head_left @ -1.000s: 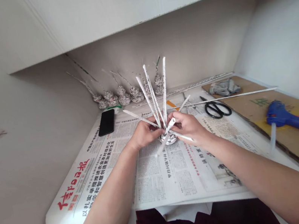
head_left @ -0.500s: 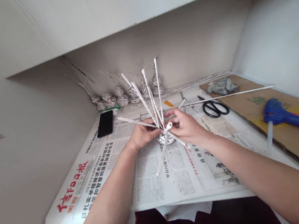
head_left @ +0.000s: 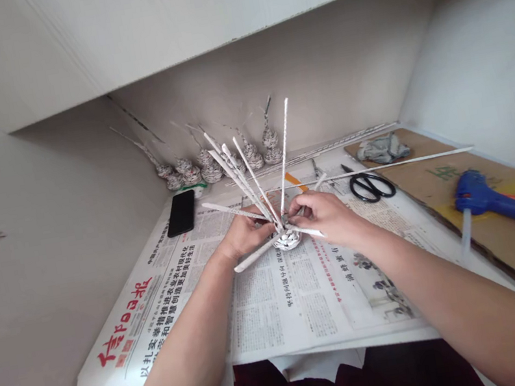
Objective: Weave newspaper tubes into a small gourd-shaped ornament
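Note:
A small round woven paper piece (head_left: 288, 239), made of rolled newspaper, stands on the newspaper between my hands. Several paper tubes (head_left: 241, 179) rise from its top and lean to the left, while others stick out low to the sides. One single tube (head_left: 285, 152) stands apart, tilted right. My left hand (head_left: 245, 231) is closed on the left side of the woven piece, its thumb at the base of the tubes. On the right side, my right hand (head_left: 317, 212) pinches at the base of the tubes; its fingertips are partly hidden.
Several finished woven gourd shapes (head_left: 210, 166) line the back wall. A black phone (head_left: 181, 213) lies at left, black scissors (head_left: 371, 186) at right. A blue glue gun (head_left: 489, 193) and a crumpled cloth (head_left: 382, 149) rest on cardboard (head_left: 428, 191). Long paper tubes (head_left: 329, 147) lie behind.
The upright tubes have swung left, one leaning right instead. The low tube that pointed toward me now points left. My right hand has shifted slightly right and the woven base shows more.

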### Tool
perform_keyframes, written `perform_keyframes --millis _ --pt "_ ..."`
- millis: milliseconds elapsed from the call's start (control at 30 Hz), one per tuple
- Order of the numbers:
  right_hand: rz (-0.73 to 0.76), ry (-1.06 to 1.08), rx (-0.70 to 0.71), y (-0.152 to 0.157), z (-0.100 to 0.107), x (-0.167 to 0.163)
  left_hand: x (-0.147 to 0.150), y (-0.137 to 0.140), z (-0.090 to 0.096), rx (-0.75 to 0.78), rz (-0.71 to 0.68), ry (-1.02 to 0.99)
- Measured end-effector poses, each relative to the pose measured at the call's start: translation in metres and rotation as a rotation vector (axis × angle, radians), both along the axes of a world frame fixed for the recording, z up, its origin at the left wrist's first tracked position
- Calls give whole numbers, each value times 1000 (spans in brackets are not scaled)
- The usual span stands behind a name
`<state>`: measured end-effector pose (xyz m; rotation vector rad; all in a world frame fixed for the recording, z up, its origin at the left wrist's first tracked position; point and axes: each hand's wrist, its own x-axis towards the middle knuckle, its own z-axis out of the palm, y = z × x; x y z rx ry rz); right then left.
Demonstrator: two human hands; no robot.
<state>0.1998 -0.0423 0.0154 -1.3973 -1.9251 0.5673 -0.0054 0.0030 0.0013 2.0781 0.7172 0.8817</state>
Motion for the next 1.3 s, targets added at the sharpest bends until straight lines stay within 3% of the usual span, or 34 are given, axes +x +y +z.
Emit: perform_keyframes --millis 133,333,700,1000,1300 --pt "-6 -28 27 -4 4 -1 2 0 3 -63 -26 -39" --pt "129 97 30 -6 6 -1 2 -2 7 -74 22 -37" --pt "110 197 32 -4 -2 -8 -1 1 2 30 68 -22" --pt "40 158 133 -3 -6 -9 -3 3 3 134 149 15" --pt "34 336 47 -5 9 -4 1 3 0 148 219 9"
